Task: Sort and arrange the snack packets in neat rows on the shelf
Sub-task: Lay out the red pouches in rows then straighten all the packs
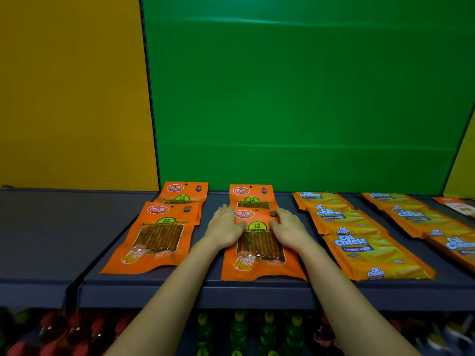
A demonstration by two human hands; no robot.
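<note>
Head view: orange, clear-windowed snack packet [259, 253] lies flat mid-frame; left hand [226, 227] and right hand [290, 227] press its upper sides, fingers straight.

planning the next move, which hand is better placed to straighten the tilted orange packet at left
Probably left: left hand sits nearest the tilted packet; right hand is beyond the middle packet.

Upper side edges of front spicy-stick packet [262, 250] hidden under left hand [226, 227] and right hand [290, 227]. Lower half of rear packet [250, 195] covered. Far-right orange packet [458, 205] and outermost Cal Cheese packet [460, 246] cut by right edge. Small print unreadable. Bottles [267, 332] below shelf [257, 295] blurred, cropped at bottom.
</note>
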